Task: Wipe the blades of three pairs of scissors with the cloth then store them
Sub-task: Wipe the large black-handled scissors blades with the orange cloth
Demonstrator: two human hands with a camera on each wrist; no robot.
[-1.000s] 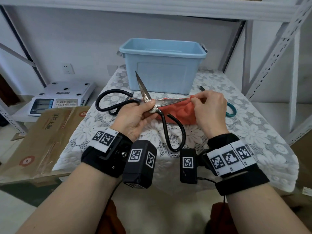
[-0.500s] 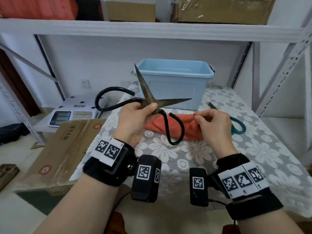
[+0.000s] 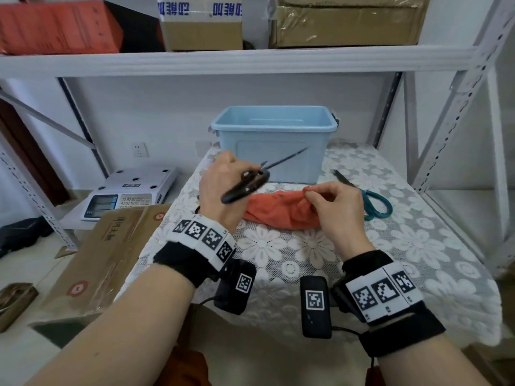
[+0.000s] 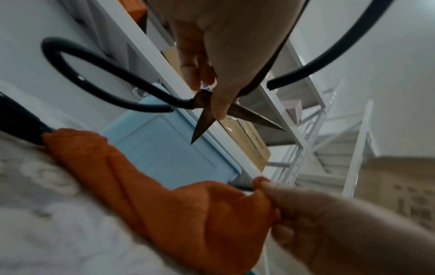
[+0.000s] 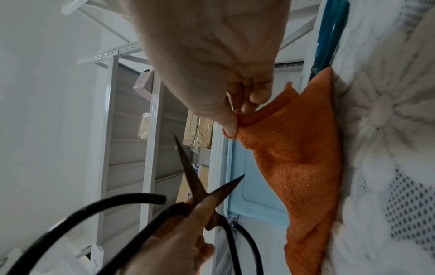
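Currently, the black-handled scissors (image 3: 248,181) are held in the air by the left hand (image 3: 220,188), whose thumb and fingers are closed around the pivot where the looped handles meet the blades. In both wrist views the rusty blades (image 4: 204,119) are seen parted in a narrow V, pointing toward the light blue bin (image 3: 274,143) that stands open at the back of the table (image 3: 418,246). The scissors are raised clear of the cloth and touch neither it nor the bin.

An orange cloth (image 3: 281,210) is lying bunched on the lace-covered table, in front of the bin and between the two hands. One raised fold of it is pinched between thumb and fingertips of the right hand (image 3: 337,207), while the rest of the fabric rests on the table.

A second pair, the teal-handled scissors (image 3: 374,203), is lying flat on the table just to the right of the right hand (part of it is hidden behind the hand). A third pair cannot be made out with certainty.

To the left of the table an electronic scale (image 3: 128,193) and a flattened cardboard box (image 3: 106,252) are seen, and cartons (image 3: 200,23) are stacked on the shelf above.
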